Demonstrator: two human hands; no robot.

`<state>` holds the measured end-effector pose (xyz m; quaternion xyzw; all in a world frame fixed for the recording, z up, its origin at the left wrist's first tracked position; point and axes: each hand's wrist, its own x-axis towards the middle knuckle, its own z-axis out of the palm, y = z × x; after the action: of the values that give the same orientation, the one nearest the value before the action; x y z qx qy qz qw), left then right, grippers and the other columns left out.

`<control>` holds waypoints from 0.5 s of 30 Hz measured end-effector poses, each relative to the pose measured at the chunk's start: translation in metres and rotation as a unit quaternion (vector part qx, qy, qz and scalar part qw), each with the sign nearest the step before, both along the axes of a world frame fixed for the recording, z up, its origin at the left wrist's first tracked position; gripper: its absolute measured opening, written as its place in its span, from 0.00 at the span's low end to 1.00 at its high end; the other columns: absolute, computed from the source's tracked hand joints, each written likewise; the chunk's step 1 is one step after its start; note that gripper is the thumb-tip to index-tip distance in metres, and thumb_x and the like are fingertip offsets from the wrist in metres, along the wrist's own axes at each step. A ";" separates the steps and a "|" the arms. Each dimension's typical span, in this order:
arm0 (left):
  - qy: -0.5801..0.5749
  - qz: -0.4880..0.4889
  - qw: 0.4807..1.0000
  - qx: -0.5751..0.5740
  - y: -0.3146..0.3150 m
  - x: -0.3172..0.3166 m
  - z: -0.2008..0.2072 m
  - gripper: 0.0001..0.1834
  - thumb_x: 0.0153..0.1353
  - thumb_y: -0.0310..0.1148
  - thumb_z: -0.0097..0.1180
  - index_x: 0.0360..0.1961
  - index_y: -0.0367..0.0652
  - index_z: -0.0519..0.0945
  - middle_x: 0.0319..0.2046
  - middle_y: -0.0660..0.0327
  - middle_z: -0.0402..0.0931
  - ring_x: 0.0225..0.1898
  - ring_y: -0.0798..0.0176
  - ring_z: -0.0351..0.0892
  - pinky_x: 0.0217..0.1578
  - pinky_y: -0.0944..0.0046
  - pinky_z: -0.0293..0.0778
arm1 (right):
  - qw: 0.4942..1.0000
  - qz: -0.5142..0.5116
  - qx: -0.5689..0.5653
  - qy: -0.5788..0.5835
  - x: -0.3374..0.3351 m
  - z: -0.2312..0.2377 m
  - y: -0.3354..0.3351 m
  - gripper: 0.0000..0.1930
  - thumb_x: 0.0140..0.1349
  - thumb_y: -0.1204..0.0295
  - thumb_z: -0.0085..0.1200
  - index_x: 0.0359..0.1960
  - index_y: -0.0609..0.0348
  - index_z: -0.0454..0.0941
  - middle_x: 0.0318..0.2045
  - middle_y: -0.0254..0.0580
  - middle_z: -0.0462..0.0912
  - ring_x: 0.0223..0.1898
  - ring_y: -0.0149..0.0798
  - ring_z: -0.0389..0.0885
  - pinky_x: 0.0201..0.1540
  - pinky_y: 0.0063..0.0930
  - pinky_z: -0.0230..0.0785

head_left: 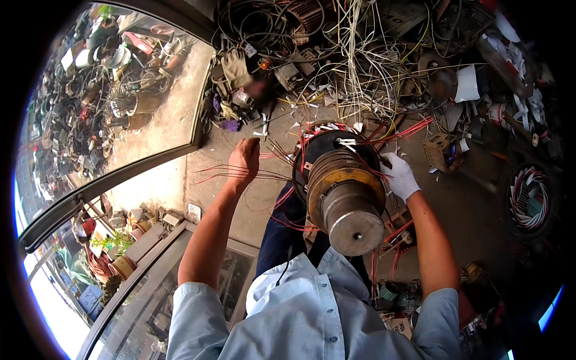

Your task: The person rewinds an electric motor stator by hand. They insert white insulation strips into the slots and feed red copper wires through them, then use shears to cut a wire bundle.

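A heavy motor rotor [342, 174] stands in front of me, with its thick steel shaft pointing up toward me. Red and brown wires fan out around its dark round end. To its left, my bare left hand [245, 159] is closed with the fingers pinched, apparently on a thin wire; the fingertips are partly hidden. Several long red wires [273, 174] run from the rotor past that wrist. My right hand [400, 174], in a white glove, curls against the rotor's right rim, its fingertips partly hidden. White sleeved leads [347, 143] lie on the dark end beside it.
Tangled pale cables [366, 60] and scrap parts are heaped beyond the rotor. A ring-shaped wound part [529, 201] lies at far right. On the left stand a framed glass pane [198, 102] and a glass-sided cabinet [162, 270]. A rusty metal block [442, 153] sits on the floor.
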<state>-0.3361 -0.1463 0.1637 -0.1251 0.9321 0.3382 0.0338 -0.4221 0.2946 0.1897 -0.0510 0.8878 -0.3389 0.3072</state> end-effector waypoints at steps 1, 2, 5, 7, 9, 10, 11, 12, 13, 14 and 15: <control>0.033 -0.027 0.999 0.008 0.008 -0.022 0.001 0.09 0.65 0.28 0.53 0.45 0.40 0.81 0.37 0.49 0.79 0.40 0.41 0.79 0.40 0.50 0.76 | 1.000 -0.024 -0.019 -0.004 0.004 -0.010 0.007 0.17 0.65 0.65 0.57 0.50 0.63 0.79 0.44 0.58 0.85 0.48 0.55 0.84 0.52 0.41 0.75; 0.059 -0.065 0.996 0.012 0.012 -0.039 -0.001 0.11 0.65 0.27 0.54 0.46 0.41 0.82 0.38 0.50 0.78 0.41 0.42 0.79 0.42 0.50 0.76 | 0.998 -0.045 -0.040 -0.010 0.007 -0.017 0.009 0.17 0.65 0.66 0.57 0.51 0.64 0.79 0.45 0.58 0.84 0.48 0.55 0.83 0.52 0.40 0.74; 0.085 -0.142 0.986 -0.002 0.029 -0.079 -0.010 0.15 0.66 0.29 0.53 0.53 0.45 0.81 0.46 0.53 0.78 0.49 0.47 0.76 0.49 0.53 0.75 | 1.000 -0.017 0.005 -0.011 0.002 -0.015 -0.003 0.18 0.64 0.66 0.57 0.52 0.64 0.79 0.47 0.60 0.84 0.50 0.56 0.83 0.53 0.40 0.74; 0.098 -0.198 0.975 0.006 0.040 -0.103 -0.017 0.18 0.67 0.31 0.53 0.58 0.47 0.79 0.55 0.55 0.76 0.56 0.47 0.73 0.56 0.54 0.72 | 0.999 0.011 0.046 0.007 -0.002 -0.026 0.000 0.17 0.65 0.66 0.56 0.51 0.64 0.79 0.45 0.60 0.84 0.49 0.57 0.83 0.51 0.41 0.74; 0.111 -0.264 0.958 0.007 0.049 -0.120 -0.028 0.19 0.68 0.32 0.53 0.59 0.47 0.77 0.59 0.55 0.73 0.62 0.46 0.69 0.62 0.53 0.69 | 0.993 0.047 0.103 0.012 -0.010 -0.026 -0.004 0.16 0.66 0.67 0.54 0.50 0.64 0.79 0.44 0.60 0.84 0.47 0.58 0.83 0.50 0.43 0.75; 0.121 -0.299 0.946 -0.002 0.050 -0.129 -0.037 0.19 0.69 0.33 0.53 0.60 0.48 0.78 0.61 0.55 0.73 0.64 0.46 0.67 0.64 0.52 0.67 | 0.995 0.051 0.087 0.023 -0.015 -0.029 -0.006 0.15 0.66 0.68 0.53 0.49 0.64 0.79 0.43 0.60 0.84 0.47 0.58 0.83 0.49 0.43 0.75; 0.138 -0.321 0.937 -0.028 0.054 -0.133 -0.044 0.19 0.69 0.35 0.54 0.59 0.48 0.78 0.61 0.55 0.72 0.66 0.45 0.67 0.65 0.52 0.66 | 0.996 0.054 0.069 0.032 -0.017 -0.031 -0.007 0.14 0.67 0.68 0.52 0.49 0.64 0.80 0.42 0.59 0.84 0.46 0.58 0.83 0.48 0.44 0.75; 0.119 -0.343 0.931 -0.032 0.056 -0.136 -0.051 0.18 0.70 0.40 0.53 0.58 0.49 0.80 0.62 0.56 0.72 0.68 0.46 0.65 0.67 0.51 0.63 | 0.996 0.057 0.050 0.041 -0.020 -0.034 -0.009 0.13 0.68 0.69 0.51 0.48 0.64 0.80 0.42 0.59 0.84 0.45 0.58 0.84 0.48 0.45 0.75; 0.101 -0.382 0.917 -0.053 0.057 -0.138 -0.055 0.17 0.70 0.42 0.52 0.56 0.49 0.81 0.62 0.57 0.73 0.69 0.47 0.64 0.67 0.51 0.62 | 0.997 0.043 0.057 0.006 -0.021 -0.039 -0.011 0.12 0.69 0.70 0.49 0.47 0.64 0.79 0.41 0.59 0.84 0.45 0.58 0.83 0.47 0.44 0.75; 0.087 -0.422 0.900 -0.074 0.059 -0.141 -0.058 0.18 0.71 0.45 0.51 0.54 0.50 0.82 0.62 0.58 0.73 0.69 0.48 0.63 0.68 0.50 0.61 | 0.989 0.113 0.068 0.069 -0.020 -0.043 -0.002 0.11 0.69 0.71 0.50 0.47 0.63 0.79 0.41 0.59 0.82 0.44 0.58 0.81 0.47 0.43 0.74; 0.065 -0.451 0.885 -0.093 0.060 -0.143 -0.062 0.17 0.70 0.47 0.51 0.48 0.49 0.84 0.60 0.59 0.75 0.71 0.49 0.61 0.69 0.49 0.58 | 0.996 0.074 0.027 0.040 -0.019 -0.060 0.007 0.11 0.69 0.72 0.49 0.48 0.62 0.79 0.41 0.58 0.82 0.44 0.58 0.81 0.47 0.43 0.74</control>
<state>-0.4790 -0.0861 0.1019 0.3280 0.9153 0.2058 0.1105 -0.4415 0.3020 0.1293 -0.1223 0.9018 -0.2891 0.2970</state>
